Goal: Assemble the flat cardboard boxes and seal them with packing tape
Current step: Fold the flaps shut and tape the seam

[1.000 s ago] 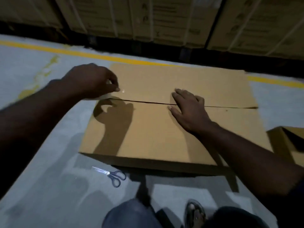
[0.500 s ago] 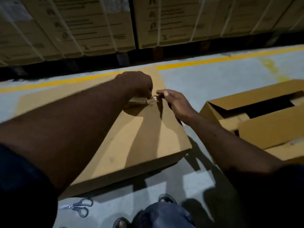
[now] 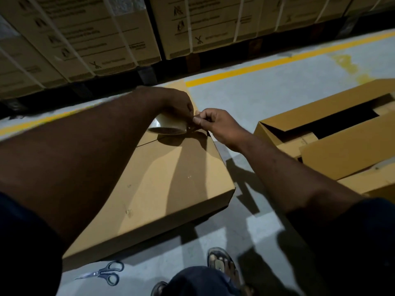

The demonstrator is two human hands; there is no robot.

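While gripping the tape roll (image 3: 168,126) in curled left fingers (image 3: 188,107) and pinching its free end with right fingers (image 3: 197,120), box (image 3: 171,180) directly beneath: draw tape taut, anchor over the edge under right fingers, follow the seam (image 3: 147,143) left of fingers, press flat.

Left forearm (image 3: 85,150) hides closed box (image 3: 171,178) left side; open box (image 3: 352,152) cut off right; carton print (image 3: 201,20) blurred

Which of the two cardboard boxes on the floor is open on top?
The right-hand box: its flaps stand apart over a dark gap. The middle box has its flaps closed flat.
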